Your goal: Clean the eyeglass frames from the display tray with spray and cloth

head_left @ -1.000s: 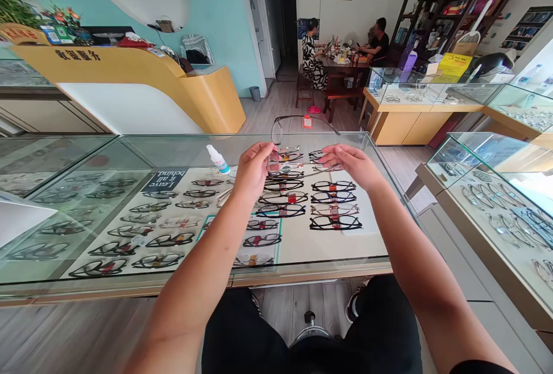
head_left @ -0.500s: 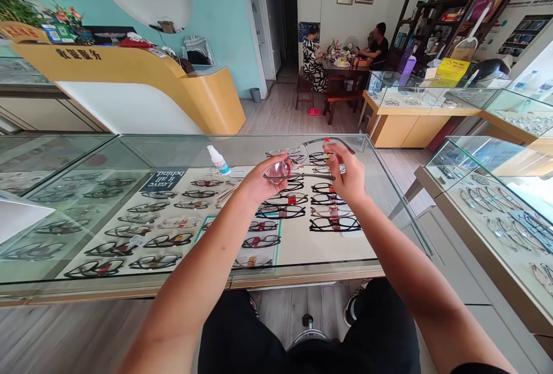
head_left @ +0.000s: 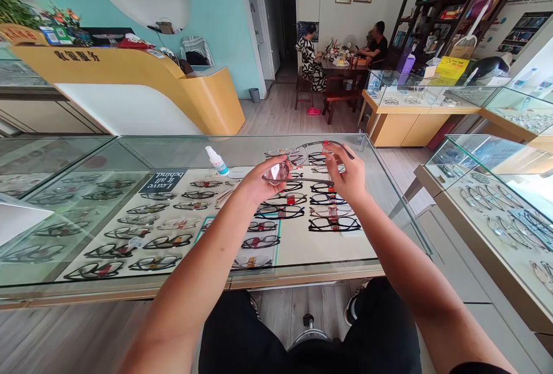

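A pair of eyeglasses [head_left: 277,173] with thin dark temples is held above the glass display counter [head_left: 242,158]. My left hand [head_left: 258,185] is closed on the front of the frame, its fingers around the lens nearest it. My right hand [head_left: 349,175] has its index finger and thumb at the far temple, while the near temple's tip reaches toward its palm. Rows of display glasses [head_left: 333,223] lie under the counter's glass below both hands. To the left, a white spray bottle [head_left: 217,161] with a blue-and-red label stands on the glass.
A folded pale cloth or paper [head_left: 225,194] lies partly behind my left forearm. A second glass case [head_left: 488,189] stands at the right. Farther back are a yellow reception desk [head_left: 216,97] and two people sitting at a wooden table [head_left: 339,67]. A stool base [head_left: 308,331] shows between my legs.
My right fingers have shifted slightly on the far temple, and the near temple's tip has dropped a little. My left hand keeps its hold on the frame.
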Demonstrator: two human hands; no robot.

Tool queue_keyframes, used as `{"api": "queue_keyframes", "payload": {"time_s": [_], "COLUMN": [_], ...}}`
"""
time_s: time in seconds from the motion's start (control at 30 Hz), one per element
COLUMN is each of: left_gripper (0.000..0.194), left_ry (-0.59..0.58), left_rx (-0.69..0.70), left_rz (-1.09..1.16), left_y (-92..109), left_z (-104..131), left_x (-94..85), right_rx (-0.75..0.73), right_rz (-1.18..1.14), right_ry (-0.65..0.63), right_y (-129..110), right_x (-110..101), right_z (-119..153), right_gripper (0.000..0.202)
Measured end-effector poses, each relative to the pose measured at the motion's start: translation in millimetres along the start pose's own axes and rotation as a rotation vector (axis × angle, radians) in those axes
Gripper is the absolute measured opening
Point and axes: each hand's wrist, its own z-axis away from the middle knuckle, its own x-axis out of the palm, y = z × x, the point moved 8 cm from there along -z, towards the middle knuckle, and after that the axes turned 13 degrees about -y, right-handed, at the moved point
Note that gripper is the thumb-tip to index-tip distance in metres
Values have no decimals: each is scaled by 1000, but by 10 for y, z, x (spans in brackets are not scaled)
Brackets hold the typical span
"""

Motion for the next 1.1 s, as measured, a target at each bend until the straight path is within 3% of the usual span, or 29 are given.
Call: {"api": "queue_keyframes", "payload": {"time_s": [0.23,0.7,1.1], "left_gripper": [24,23,25], "left_ry": [-3,10,52], "left_rx": [-12,4,14], "left_rz": [79,15,14], "left_y": [2,61,51], "left_z": [20,52,41], "left_x": [42,65,-3], "right_rx": [-30,-28,-44], "right_rz": [41,12,29], "right_ry": [0,7,15], "right_y": [-26,-30,-54], "right_x": [-8,-27,-31], "right_z": [0,11,10], "right_gripper": [31,31,30]}}
